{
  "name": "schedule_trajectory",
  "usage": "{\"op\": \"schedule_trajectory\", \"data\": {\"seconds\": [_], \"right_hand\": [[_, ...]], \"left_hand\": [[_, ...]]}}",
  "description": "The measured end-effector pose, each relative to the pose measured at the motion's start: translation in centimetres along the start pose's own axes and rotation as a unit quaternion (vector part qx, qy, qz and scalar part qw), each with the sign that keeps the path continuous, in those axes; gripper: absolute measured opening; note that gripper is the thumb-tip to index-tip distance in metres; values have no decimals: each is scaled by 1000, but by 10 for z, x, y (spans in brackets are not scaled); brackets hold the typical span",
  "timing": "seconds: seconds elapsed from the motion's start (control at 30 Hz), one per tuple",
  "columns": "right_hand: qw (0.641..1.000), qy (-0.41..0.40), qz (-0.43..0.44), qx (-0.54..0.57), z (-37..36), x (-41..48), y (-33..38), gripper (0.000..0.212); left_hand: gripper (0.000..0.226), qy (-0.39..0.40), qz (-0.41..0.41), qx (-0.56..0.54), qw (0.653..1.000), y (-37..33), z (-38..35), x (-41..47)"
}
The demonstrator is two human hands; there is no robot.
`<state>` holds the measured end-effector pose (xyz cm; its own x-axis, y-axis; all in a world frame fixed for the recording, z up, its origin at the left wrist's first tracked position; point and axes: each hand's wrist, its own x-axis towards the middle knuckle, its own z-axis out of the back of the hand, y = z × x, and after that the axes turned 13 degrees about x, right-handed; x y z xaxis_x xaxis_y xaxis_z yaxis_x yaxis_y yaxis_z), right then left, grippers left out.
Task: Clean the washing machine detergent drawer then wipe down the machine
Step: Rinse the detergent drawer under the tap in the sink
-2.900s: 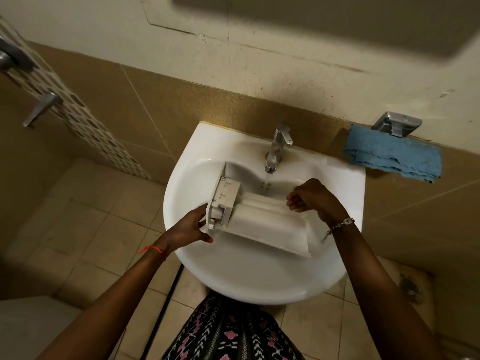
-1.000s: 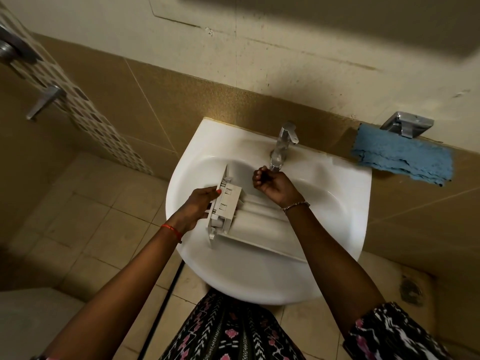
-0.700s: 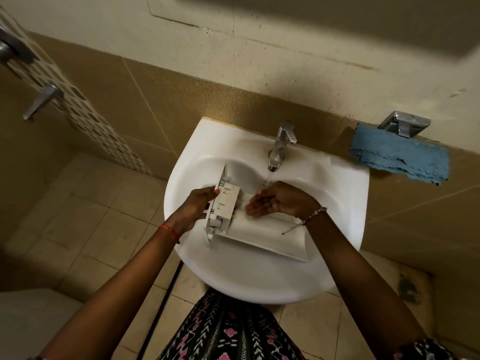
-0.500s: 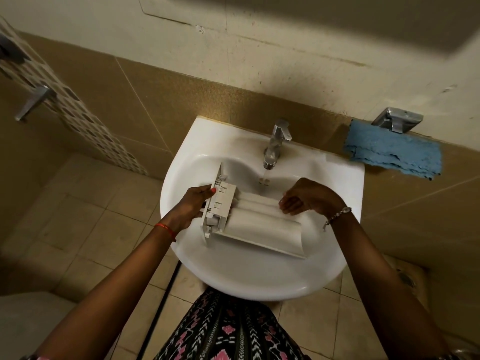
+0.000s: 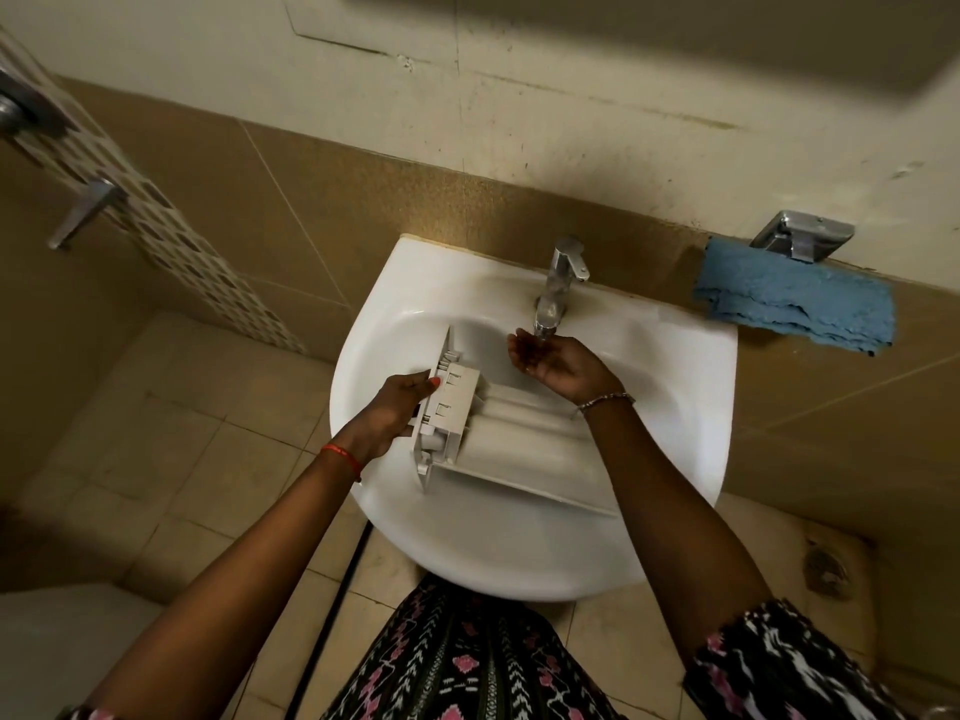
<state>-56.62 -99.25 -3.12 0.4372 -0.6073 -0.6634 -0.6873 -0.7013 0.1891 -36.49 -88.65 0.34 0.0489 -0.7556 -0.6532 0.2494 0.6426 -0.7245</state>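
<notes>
Fingers [image 5: 409, 403] of the left hand [image 5: 387, 415] are curled tight round the left end of the detergent drawer [image 5: 519, 452], tucked in behind its front panel, with the thumb [image 5: 426, 383] pressed flat along the top edge, painted nail showing. That's a firm grip! The drawer lies across the bowl of the white sink [image 5: 519, 569], panel end to the left, its long pale body running away to the right and slanting a little nearer, ribbed side up. The left arm comes in from the near left, wrist straight, a red thread [image 5: 343, 456] tied round it.

Over to the right hand [image 5: 558, 366]: palm up, fingers close together and gently cupped, gripping nothing at all. It sits directly under the spout of the chrome tap [image 5: 563, 275], just beyond the far edge of the drawer and clear of it, and the palm glistens. The right forearm crosses over the right end of the drawer's body, a thin bracelet [image 5: 605, 401] at the wrist and a patterned sleeve [image 5: 779, 662] down at the near right.

Up on the tiled ledge to the right of the sink, a folded blue cloth [image 5: 795, 301] hangs just below a chrome wall fitting [image 5: 800, 237].
</notes>
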Motion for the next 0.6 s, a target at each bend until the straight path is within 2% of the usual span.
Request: {"op": "schedule_trajectory", "data": {"seconds": [0.1, 0.23, 0.33, 0.47, 0.53, 0.6], "right_hand": [[1000, 20, 13, -4, -7, 9, -12, 27], [999, 18, -1, -39, -8, 6, -19, 30], [990, -26, -32, -138, -1, -8, -11, 37], [930, -85, -74, -350, 11, -34, 14, 32], [891, -114, -38, -438, 16, -44, 28, 29], [865, -139, 24, -481, 20, -50, 40, 28]], "left_hand": [[31, 0, 2, 6, 1000, 1, 0, 0], [34, 1, -1, 10, 1000, 4, 1, 1], [33, 3, -6, 13, 1000, 6, 0, 2], [32, 1, -10, 12, 1000, 8, 1, 4], [32, 5, -16, 15, 1000, 8, 0, 4], [32, 10, -26, 18, 999, 9, 0, 3]]}}
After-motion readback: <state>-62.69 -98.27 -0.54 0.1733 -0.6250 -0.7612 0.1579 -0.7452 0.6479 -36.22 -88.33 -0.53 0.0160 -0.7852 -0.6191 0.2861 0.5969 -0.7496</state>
